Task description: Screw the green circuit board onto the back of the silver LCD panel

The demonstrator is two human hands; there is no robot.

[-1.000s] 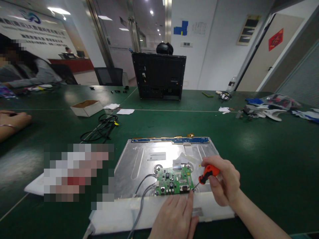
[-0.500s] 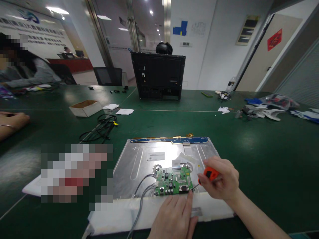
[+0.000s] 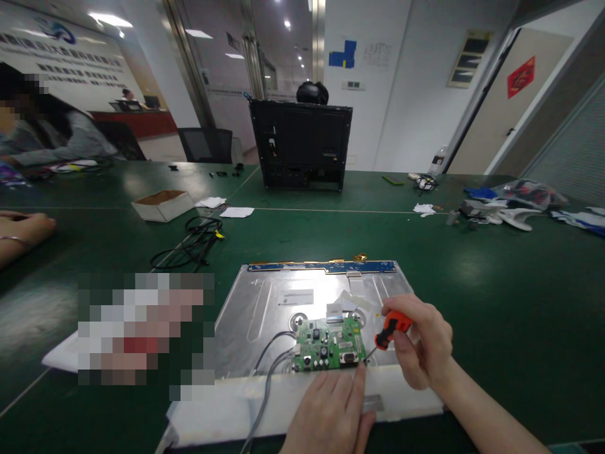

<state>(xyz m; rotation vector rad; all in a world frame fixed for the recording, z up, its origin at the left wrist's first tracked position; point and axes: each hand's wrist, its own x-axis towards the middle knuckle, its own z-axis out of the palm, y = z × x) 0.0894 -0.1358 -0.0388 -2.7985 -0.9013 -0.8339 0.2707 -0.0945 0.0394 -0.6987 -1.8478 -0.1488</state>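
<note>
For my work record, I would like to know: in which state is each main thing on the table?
Screwdriver: tilted, held in the right hand
Metal panel: lying flat
Circuit board: lying on that panel
Small box: open at top
Black cable: loosely coiled
Black casing: upright
Bottle: standing

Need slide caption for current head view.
Right hand holds an orange-and-black screwdriver at the near right corner of a green circuit board, left hand at its near edge.
</note>
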